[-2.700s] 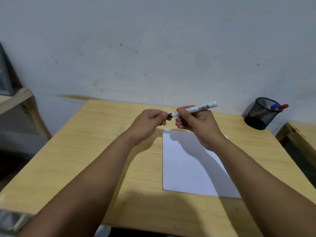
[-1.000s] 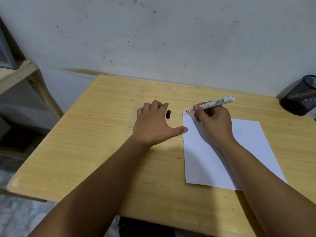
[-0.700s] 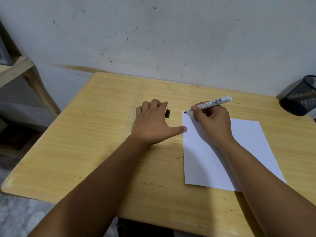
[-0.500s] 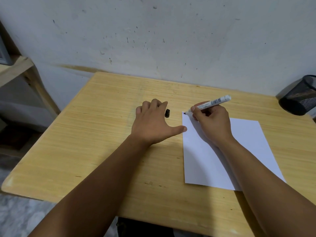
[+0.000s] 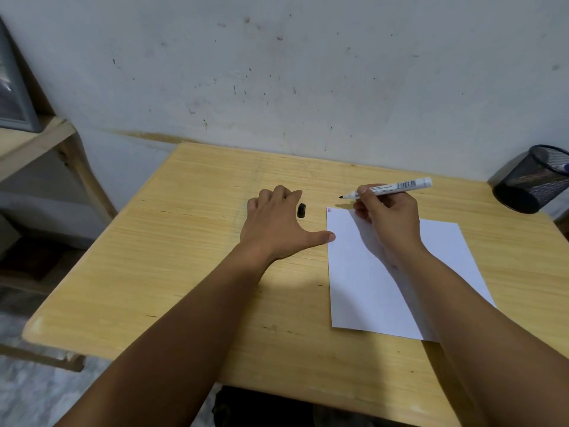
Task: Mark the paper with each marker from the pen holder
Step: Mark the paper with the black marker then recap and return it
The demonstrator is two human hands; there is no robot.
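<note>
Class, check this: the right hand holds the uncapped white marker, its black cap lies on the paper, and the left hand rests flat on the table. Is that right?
Not quite. The head view shows the black cap lying on the bare wooden table, beside the left hand and left of the paper, not on it. The right hand does hold the uncapped white marker, and the left hand does rest flat.

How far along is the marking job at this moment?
Done: small marks sit at the paper's top-left corner. In hand: the right hand holds the uncapped marker lifted off the sheet; its black cap lies by the left hand. Left: recapping, plus at least the blue-capped marker in the pen holder.
</note>
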